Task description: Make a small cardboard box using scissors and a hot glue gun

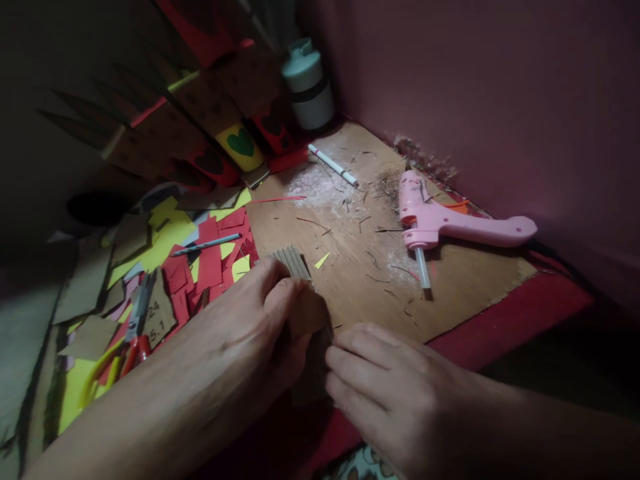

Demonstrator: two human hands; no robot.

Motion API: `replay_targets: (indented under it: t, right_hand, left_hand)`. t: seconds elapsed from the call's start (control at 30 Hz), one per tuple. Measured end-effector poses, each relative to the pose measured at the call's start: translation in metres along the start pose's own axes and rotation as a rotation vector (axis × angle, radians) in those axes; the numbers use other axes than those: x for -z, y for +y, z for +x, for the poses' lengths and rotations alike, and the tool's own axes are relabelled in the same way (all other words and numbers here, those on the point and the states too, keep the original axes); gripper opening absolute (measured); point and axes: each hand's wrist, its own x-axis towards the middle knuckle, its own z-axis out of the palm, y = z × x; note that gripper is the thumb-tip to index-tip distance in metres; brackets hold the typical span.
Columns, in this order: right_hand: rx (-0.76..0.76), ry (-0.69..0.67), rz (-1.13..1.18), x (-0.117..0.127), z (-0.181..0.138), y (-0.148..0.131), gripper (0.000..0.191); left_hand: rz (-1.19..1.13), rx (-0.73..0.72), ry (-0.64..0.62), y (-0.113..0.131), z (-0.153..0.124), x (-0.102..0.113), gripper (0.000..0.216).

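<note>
A piece of corrugated cardboard (315,373) is at the front of the board, between my hands. My left hand (265,313) is closed on it, thumb and forefinger pinching a smooth brown flap over its ridged part. My right hand (385,387) lies along the cardboard's right edge with its fingers curled together against it; the fingertips are partly hidden. Beyond them, a small yellow paper triangle (322,261) rests on the brown board (350,240). To the right is a pink hot glue gun (445,223) with a clear glue stick (423,270) in it.
Red paper scraps (207,250), yellow paper (150,243) and scissors (135,327) lie at left with a blue-grey twisted stick (207,245). Decorated cardboard pieces (200,120) and a lidded bottle (310,87) stand behind. A white stick (333,165) lies near the purple wall (475,87).
</note>
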Motion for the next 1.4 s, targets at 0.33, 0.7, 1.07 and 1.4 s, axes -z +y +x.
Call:
replay_targets:
  t: [0.33, 0.7, 1.07, 1.4]
  right_hand:
    - [0.03, -0.02, 0.008, 0.0011, 0.0024, 0.0023, 0.025]
    - [0.022, 0.01, 0.023, 0.001, 0.003, 0.0027, 0.025]
    - [0.062, -0.06, 0.009, 0.0026, 0.0027, 0.0062, 0.019]
    - [0.013, -0.057, -0.002, -0.0012, 0.0009, 0.0018, 0.021]
  left_hand:
    - [-0.029, 0.03, -0.053, 0.0, 0.0015, -0.0016, 0.018]
    - [-0.01, 0.09, -0.06, 0.0015, -0.0037, -0.0039, 0.016]
    - [0.021, 0.049, -0.05, 0.0048, -0.0017, -0.0053, 0.018]
    - [0.026, 0.079, -0.049, 0.0055, -0.0022, -0.0086, 0.016]
